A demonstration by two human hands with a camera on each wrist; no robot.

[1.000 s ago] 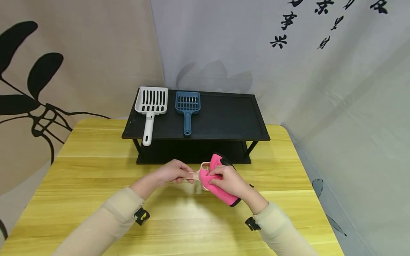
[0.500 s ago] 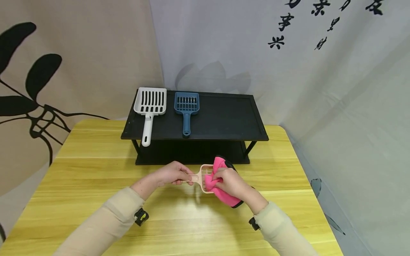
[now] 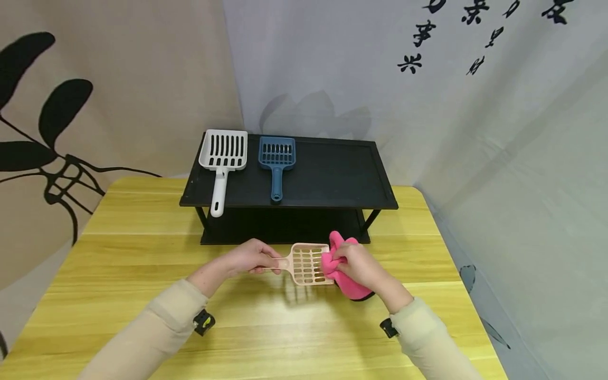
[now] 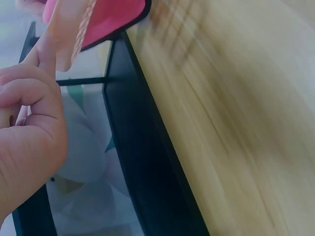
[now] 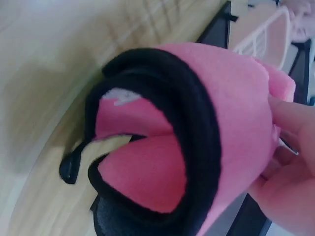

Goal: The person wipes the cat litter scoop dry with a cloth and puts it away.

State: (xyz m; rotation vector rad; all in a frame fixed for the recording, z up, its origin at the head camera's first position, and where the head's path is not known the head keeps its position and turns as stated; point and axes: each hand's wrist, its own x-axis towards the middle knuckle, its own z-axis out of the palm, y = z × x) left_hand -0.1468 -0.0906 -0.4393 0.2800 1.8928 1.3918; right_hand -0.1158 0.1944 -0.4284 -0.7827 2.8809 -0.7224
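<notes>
Above the wooden table [image 3: 290, 338], one pink cloth [image 3: 350, 285], pinched in the right grip [image 3: 362, 268], has slid right, baring one peach scoop [image 3: 309, 265]; the left grip [image 3: 253, 257] pinches its left end. Two more scoops [image 3: 222, 170] lie on one far black rack [image 3: 334, 171].

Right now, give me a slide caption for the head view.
Left hand grips a peach slotted scoop by the handle; right hand holds a pink cloth at the scoop's outer end.

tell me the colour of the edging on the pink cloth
Black: the edging on the pink cloth shows best in the right wrist view.
</notes>
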